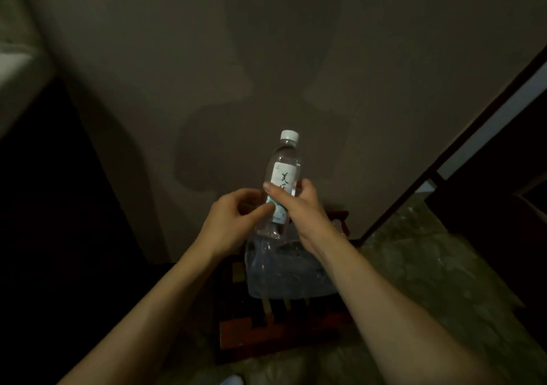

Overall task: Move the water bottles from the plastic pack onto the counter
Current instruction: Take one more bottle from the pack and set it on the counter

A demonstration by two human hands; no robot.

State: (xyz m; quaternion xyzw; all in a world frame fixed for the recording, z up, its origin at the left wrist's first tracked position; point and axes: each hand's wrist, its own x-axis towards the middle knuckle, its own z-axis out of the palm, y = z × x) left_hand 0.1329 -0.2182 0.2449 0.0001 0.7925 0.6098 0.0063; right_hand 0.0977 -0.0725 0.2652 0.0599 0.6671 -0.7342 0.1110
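A clear water bottle [284,171] with a white cap and a pale label is held upright in mid-air, in front of the wall. My right hand [299,207] is wrapped around its middle. My left hand [233,219] is beside it, fingers curled, with the thumb tip touching the lower label. Directly below lies the crumpled clear plastic pack [284,269], resting on a dark red wooden stool [266,334]. Whether other bottles are inside the pack is hard to tell in the dim light.
A plain grey wall [266,59] fills the background. A dark-framed panel [461,136] runs diagonally at the right, above a mottled greenish stone surface [429,266]. Dark furniture [44,207] stands at the left. The scene is dimly lit.
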